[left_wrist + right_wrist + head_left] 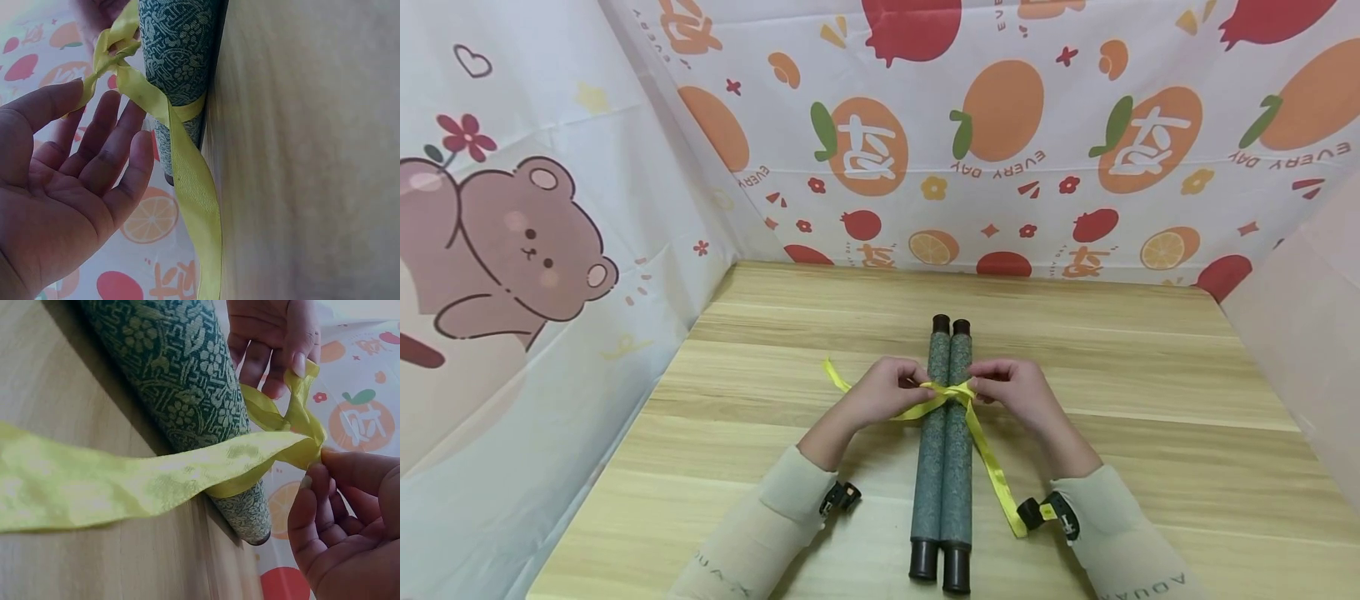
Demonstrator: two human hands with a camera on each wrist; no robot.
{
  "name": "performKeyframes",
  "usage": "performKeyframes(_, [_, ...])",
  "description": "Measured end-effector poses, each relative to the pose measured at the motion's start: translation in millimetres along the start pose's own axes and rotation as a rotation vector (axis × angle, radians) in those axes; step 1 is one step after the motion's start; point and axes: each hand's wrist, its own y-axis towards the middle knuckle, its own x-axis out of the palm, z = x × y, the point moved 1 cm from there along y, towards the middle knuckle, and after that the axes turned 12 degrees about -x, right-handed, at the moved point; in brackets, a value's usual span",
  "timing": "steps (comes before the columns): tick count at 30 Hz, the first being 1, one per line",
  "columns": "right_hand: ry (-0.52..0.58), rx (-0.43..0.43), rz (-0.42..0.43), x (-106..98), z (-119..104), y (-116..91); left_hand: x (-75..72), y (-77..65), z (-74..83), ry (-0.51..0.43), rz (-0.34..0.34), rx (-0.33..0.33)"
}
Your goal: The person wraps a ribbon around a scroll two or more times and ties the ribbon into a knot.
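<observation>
Two rolled scrolls [930, 467] in green patterned fabric, with dark brown end knobs, lie side by side on the table. A yellow ribbon [996, 475] goes round both and is looped in a loose bow on top. My left hand [887, 390] pinches one loop between thumb and index finger, its other fingers spread in the left wrist view. On the other side my right hand [1017, 392] pinches the ribbon with thumb and fingertips close to the knot [312, 447]. One ribbon tail runs toward the right sleeve, the other out past the left hand.
The scrolls rest on a light wood-grain table [760, 350]. A fruit-print cloth [1000, 183] hangs behind its far edge, and a bear-print cloth [512, 242] hangs at the left. Small black wrist cameras [842, 497] sit on both sleeves.
</observation>
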Motion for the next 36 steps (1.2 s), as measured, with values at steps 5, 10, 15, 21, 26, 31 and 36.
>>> performKeyframes(5, [-0.022,0.018,0.007,-0.2,-0.7,-0.1,-1.3,-0.2,-1.3,0.028,0.01,-0.001])
performKeyframes(10, [0.018,-0.006,0.026,-0.7,-2.0,0.4,-1.6,-0.6,-3.1,0.033,0.009,-0.007])
performKeyframes(15, [0.026,-0.046,0.048,-4.0,-4.0,-0.3,-3.6,-7.6,3.1,-0.002,-0.024,-0.034])
performKeyframes(21, [-0.098,-0.049,0.011,-5.1,-5.0,-2.1,-5.4,-9.5,3.7,-0.032,-0.057,-0.059])
performKeyframes(26, [-0.262,-0.053,-0.016,-7.5,-6.2,-5.3,-6.2,-5.2,-7.9,0.007,-0.033,-0.058])
performKeyframes(31, [-0.354,-0.036,-0.045,-15.7,-4.1,-10.1,-9.9,-7.9,-6.1,0.083,0.0,-0.039])
performKeyframes(36, [-0.422,-0.066,-0.069,-25.6,2.3,-14.3,-15.4,-9.4,-7.2,0.166,0.028,-0.008])
